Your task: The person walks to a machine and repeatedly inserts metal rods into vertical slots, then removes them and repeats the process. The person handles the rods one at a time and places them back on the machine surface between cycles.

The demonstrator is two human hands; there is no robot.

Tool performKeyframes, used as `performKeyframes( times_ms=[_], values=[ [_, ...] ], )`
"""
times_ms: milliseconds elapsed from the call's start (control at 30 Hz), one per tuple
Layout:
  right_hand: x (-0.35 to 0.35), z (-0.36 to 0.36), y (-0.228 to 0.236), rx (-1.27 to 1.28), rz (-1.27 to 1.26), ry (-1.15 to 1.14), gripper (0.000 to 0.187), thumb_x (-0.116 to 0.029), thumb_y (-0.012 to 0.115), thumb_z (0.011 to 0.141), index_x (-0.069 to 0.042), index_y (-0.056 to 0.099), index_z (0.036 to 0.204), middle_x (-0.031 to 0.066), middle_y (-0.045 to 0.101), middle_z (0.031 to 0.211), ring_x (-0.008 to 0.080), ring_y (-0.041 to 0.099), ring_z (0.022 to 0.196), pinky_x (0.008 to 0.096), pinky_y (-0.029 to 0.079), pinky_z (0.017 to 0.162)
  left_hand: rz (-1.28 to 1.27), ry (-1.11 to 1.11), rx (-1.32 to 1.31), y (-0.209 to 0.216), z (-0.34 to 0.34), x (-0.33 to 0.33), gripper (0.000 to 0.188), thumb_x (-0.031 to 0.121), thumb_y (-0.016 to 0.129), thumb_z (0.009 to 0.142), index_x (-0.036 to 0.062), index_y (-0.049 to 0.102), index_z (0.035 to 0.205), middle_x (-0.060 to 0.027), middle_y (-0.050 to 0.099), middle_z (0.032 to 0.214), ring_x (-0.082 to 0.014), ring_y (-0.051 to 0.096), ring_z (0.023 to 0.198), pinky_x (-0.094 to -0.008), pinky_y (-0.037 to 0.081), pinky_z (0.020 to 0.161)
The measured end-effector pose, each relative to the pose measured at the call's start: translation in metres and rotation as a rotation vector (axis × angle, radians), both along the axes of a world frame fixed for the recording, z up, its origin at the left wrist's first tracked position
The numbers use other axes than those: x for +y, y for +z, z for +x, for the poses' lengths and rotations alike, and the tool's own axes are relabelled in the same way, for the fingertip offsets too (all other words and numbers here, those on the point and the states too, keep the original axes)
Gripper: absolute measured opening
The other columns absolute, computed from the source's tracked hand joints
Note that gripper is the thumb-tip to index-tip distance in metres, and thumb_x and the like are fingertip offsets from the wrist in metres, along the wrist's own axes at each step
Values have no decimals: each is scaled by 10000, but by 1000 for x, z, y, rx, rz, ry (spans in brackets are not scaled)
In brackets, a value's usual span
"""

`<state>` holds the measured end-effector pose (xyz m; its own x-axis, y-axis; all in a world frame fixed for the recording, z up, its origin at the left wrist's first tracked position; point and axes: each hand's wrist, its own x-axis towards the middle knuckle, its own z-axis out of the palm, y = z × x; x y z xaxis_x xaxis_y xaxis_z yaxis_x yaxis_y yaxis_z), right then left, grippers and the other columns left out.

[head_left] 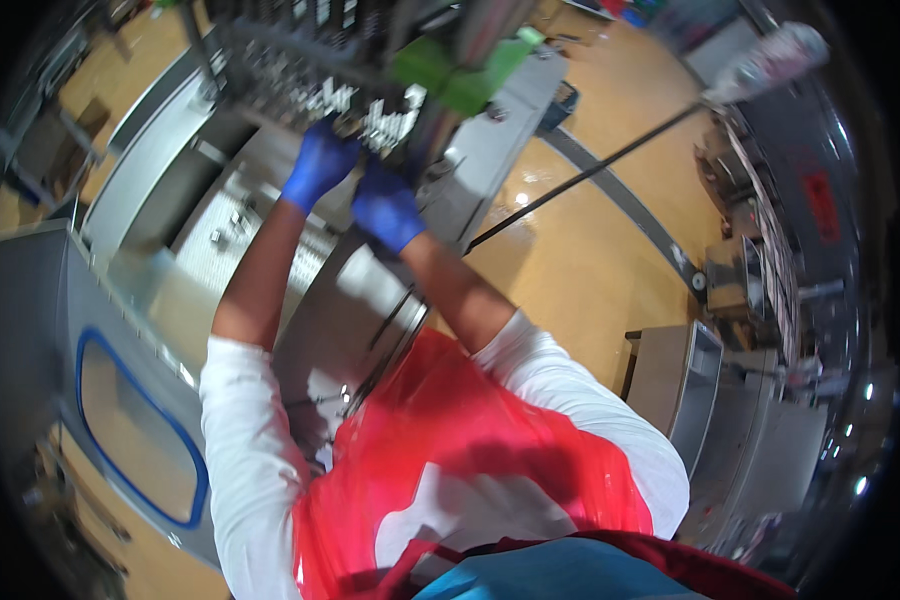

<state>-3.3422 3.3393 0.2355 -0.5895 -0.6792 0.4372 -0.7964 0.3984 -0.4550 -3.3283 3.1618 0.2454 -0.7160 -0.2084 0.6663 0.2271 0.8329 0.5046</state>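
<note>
Both my hands wear blue gloves and reach forward into a metal machine [300, 60] at the top of the view. My left hand [322, 165] is closed, its fingers curled at a row of shiny metal parts [385, 125]; what they grip is too blurred to name. Just right of it and a little nearer, my right hand [386, 208] shows its back. Its fingers point at the same parts and are hidden and smeared by motion. A green bracket-like piece [460, 80] sits on the machine above my right hand.
Below my hands lies a ridged metal surface [240, 235] with small bits on it. A grey panel with a blue-edged window [140, 430] stands at left. A dark pole [590, 175] crosses the yellow floor [570, 260] at right. Metal cabinets [680, 390] and shelving [760, 250] stand farther right.
</note>
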Motion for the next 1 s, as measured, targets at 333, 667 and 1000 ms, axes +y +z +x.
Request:
performKeyframes(
  times_ms=[333, 667, 1000],
  values=[
    [28, 27, 80, -957, 157, -132, 580, -13, 526, 915, -40, 418, 1485, 238, 682, 1010, 312, 709, 761, 426, 569, 685, 300, 69, -294, 54, 3, 42, 341, 107, 674, 781, 34, 656, 1114, -234, 690, 1078, -400, 665, 1031, -435, 537, 877],
    [64, 7, 118, -598, 73, 106, 499, -145, 483, 962, 61, 487, 1416, 116, 674, 725, 153, 615, 535, 310, 497, 508, 328, -9, -338, 55, 5, 39, 355, 121, 629, 811, 29, 652, 1153, -243, 693, 1063, -408, 652, 1051, -452, 525, 923],
    [35, -12, 55, -135, 197, 162, 621, -89, 488, 885, 26, 390, 1488, 159, 655, 731, 197, 625, 543, 360, 514, 528, 369, 15, -506, 74, 10, 39, 502, 215, 712, 803, 0, 635, 1250, -260, 674, 1161, -393, 647, 1110, -426, 520, 971]
  ],
)
